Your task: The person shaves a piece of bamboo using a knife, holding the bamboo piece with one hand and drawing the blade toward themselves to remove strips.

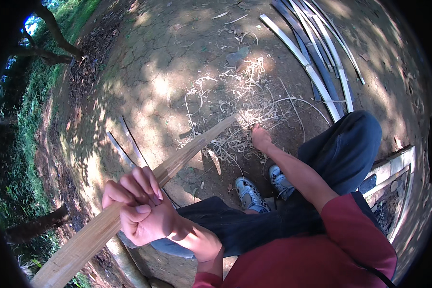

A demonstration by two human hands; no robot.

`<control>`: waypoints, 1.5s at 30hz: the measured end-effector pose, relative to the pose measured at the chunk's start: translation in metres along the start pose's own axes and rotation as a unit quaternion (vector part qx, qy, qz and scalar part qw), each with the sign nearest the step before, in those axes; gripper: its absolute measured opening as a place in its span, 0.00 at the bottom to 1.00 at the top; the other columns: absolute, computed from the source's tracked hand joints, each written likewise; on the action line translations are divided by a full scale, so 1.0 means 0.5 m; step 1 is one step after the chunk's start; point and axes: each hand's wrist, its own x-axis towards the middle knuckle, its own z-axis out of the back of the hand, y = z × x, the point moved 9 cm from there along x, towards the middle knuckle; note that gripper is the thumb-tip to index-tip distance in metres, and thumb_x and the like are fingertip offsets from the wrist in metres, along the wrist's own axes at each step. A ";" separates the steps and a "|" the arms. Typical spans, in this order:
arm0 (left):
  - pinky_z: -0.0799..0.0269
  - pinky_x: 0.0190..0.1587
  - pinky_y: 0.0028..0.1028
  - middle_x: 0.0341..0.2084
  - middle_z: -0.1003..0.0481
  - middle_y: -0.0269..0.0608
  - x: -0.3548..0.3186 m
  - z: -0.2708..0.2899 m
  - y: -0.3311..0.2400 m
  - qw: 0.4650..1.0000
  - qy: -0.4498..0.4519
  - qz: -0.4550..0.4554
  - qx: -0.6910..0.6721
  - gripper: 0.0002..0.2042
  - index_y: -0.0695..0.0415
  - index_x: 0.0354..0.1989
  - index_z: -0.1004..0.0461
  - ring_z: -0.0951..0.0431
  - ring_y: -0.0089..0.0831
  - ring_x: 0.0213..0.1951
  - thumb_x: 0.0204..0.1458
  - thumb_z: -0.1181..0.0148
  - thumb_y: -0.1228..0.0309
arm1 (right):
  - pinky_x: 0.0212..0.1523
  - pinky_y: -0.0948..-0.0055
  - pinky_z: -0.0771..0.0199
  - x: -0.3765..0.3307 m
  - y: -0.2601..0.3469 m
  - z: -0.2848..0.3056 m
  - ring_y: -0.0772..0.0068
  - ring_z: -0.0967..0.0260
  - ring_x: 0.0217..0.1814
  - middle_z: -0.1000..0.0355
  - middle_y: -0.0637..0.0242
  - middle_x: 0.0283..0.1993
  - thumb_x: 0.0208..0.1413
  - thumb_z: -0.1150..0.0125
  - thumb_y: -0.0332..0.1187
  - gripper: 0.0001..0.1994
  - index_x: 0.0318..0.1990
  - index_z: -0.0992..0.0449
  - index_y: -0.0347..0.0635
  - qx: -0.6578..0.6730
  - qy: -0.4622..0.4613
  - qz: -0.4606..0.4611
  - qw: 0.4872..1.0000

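A long, flat strip of pale split wood, likely bamboo (197, 145), runs slantwise from the lower left toward the middle of the head view. My left hand (146, 209) is closed round it, fingers curled over its upper side. Near the strip's far, narrow-looking end, my right hand (261, 138) is held low with its fingers closed. Something thin and dark seems to stick out from that hand toward the strip's tip, too small to name. Curly pale shavings (225, 139) lie on the ground around and beyond my right hand.
Several long split strips (317, 57) lie bundled at the far right. Two shorter strips (122, 146) are on the ground at left. A pale frame of poles (389, 177) stands beside my right knee. My shoes (252, 194) are below the shavings; tree trunks (57, 29) rise at far left.
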 end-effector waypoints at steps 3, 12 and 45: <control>0.51 0.14 0.20 0.08 0.51 0.32 -0.006 0.009 -0.001 1.000 -0.020 -0.010 0.002 0.07 0.56 0.13 0.47 0.54 0.22 0.13 0.24 0.58 0.81 | 0.45 0.58 0.26 -0.012 0.040 -0.017 0.51 0.27 0.45 0.27 0.50 0.41 0.59 0.65 0.30 0.17 0.51 0.38 0.31 0.033 -0.019 0.083 0.996; 0.51 0.14 0.20 0.08 0.52 0.32 -0.002 -0.002 0.005 1.000 0.004 -0.005 0.012 0.07 0.56 0.13 0.47 0.54 0.22 0.13 0.25 0.58 0.80 | 0.48 0.56 0.28 0.022 0.016 -0.026 0.47 0.29 0.48 0.27 0.48 0.42 0.64 0.71 0.35 0.20 0.47 0.31 0.33 -0.033 -0.009 0.069 0.997; 0.51 0.14 0.19 0.07 0.51 0.33 -0.008 -0.006 -0.015 0.999 -0.011 -0.021 0.039 0.07 0.56 0.13 0.47 0.54 0.22 0.12 0.25 0.57 0.80 | 0.40 0.64 0.25 0.046 0.001 -0.072 0.62 0.27 0.46 0.29 0.46 0.46 0.54 0.47 0.31 0.17 0.47 0.33 0.27 -0.045 -0.034 0.069 0.996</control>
